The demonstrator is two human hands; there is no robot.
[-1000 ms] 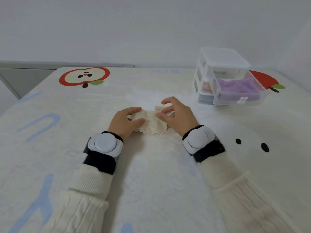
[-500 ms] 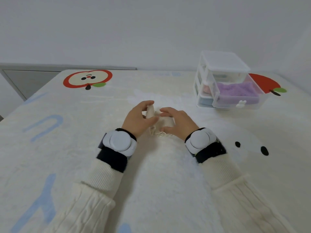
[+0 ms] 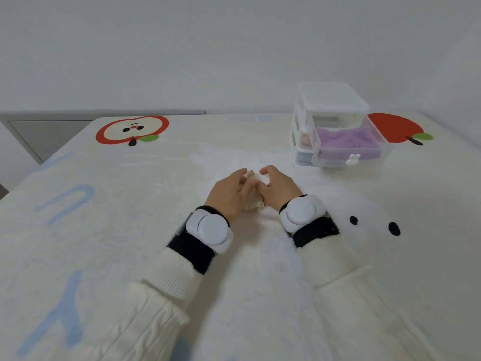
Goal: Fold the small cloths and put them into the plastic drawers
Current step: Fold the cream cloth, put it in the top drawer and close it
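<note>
Left hand and right hand both pinch a bunched cream cloth between them. The open plastic drawer lies ahead, rightward — nearer the right hand.

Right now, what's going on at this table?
A person in cream knitted sleeves is folding a small cream cloth on the table. The left hand and right hand are close together, both pinching the cloth, which is bunched up between them. Off to the right stand the plastic drawers; one open drawer already holds a purple cloth. The cream cloth has not gone in yet.
</note>
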